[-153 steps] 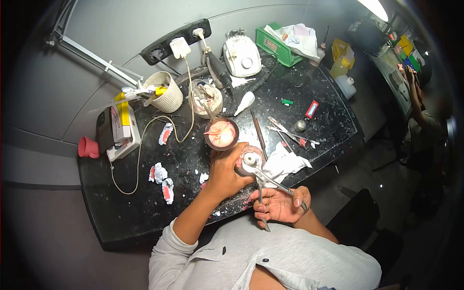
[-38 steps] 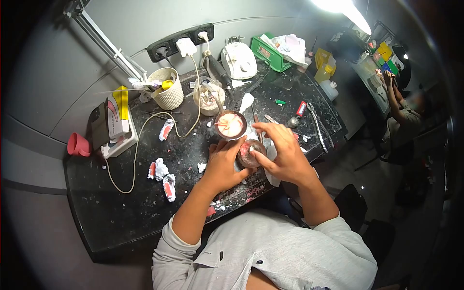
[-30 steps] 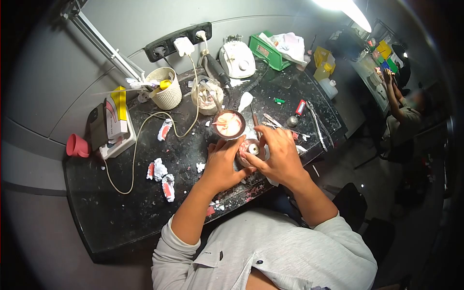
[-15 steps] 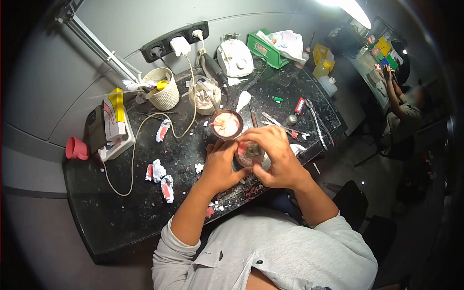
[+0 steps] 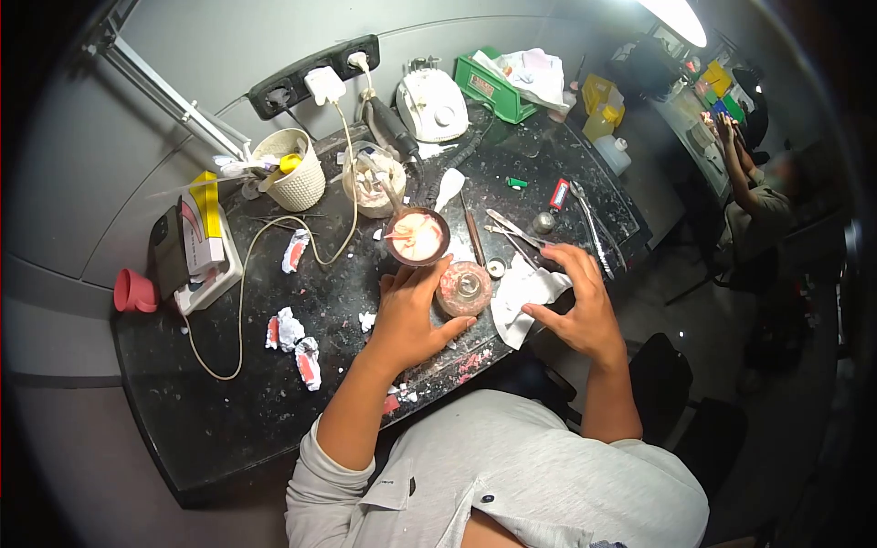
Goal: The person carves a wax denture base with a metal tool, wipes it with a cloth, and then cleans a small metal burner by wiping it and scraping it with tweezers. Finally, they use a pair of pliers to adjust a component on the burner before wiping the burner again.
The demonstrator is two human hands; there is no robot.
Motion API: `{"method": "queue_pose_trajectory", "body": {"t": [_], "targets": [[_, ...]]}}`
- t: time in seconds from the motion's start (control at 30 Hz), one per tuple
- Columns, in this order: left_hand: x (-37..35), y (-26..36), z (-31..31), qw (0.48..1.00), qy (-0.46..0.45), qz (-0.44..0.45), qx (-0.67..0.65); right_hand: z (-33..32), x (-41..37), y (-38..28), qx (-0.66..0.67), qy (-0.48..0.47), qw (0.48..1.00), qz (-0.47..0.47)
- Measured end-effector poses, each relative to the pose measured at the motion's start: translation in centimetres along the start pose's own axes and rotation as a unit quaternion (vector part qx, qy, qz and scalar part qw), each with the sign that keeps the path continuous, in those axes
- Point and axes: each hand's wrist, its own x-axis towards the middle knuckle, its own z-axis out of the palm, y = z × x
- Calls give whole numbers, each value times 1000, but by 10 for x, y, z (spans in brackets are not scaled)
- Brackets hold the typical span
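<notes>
My left hand point(image 5: 408, 312) is curled around the left side of a round, pink-stained glass jar point(image 5: 463, 290), its thumb in front. The jar stands upright on the bench and shows a narrow neck from above. Just behind it, a small handled pan point(image 5: 417, 237) holds pink and whitish wax-like material. My right hand point(image 5: 585, 306) is open over the right edge of a crumpled white cloth point(image 5: 523, 300), thumb and fingers apart and nothing visible between them. Between jar and cloth sits a small round cap-like piece point(image 5: 496, 268).
Slim metal tools point(image 5: 514, 228) and a brown-handled tool point(image 5: 472, 239) lie behind the cloth. Pink-and-white moulded pieces point(image 5: 308, 363) are scattered to the left. A white cable point(image 5: 239, 329) loops across the bench point(image 5: 210, 429). Another person point(image 5: 754, 196) works at the far right.
My right hand has come off the jar, moved right and opened beside the cloth. The jar's top and the small round piece now show. My left hand stays at the jar.
</notes>
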Motion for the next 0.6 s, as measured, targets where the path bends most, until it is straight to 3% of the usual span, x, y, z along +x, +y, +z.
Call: {"method": "queue_pose_trajectory", "body": {"t": [0.2, 0.47, 0.6], "targets": [[1, 1, 1, 1000, 11, 12, 5, 12, -20, 23, -6, -13, 998, 68], [2, 0, 2, 1000, -1, -9, -30, 4, -5, 7, 10, 47, 999, 13], [1, -4, 3, 999, -16, -9, -29, 17, -13, 17, -52, -54, 997, 3]]}}
